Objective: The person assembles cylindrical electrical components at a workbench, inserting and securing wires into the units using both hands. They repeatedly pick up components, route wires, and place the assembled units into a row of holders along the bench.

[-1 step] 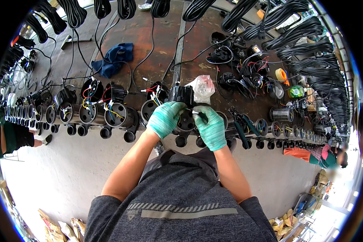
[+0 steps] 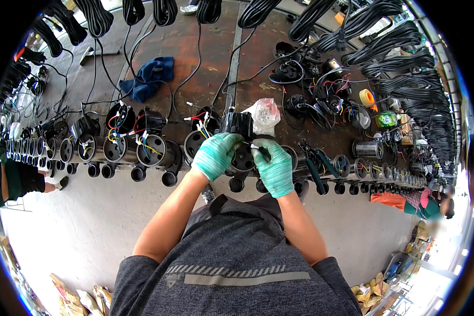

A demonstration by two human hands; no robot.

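Observation:
Both my hands wear green knitted gloves and meet over a black round housing at the table's front edge. The fingers of my left hand are pinched together just below a black ribbed cap; what they grip is hidden. Between the fingertips of my right hand is a small white wire connector, its tip pointing toward my left hand. Left of my hands stands another black housing with colored wires and white connectors. Green-handled pliers lie right of my right hand.
Similar housings line the table edge on both sides. Behind the cap sits a clear plastic bag of small parts. Farther back are a blue cloth, tangled wired parts, a yellow tape roll and hanging black cable bundles. People stand at both far sides.

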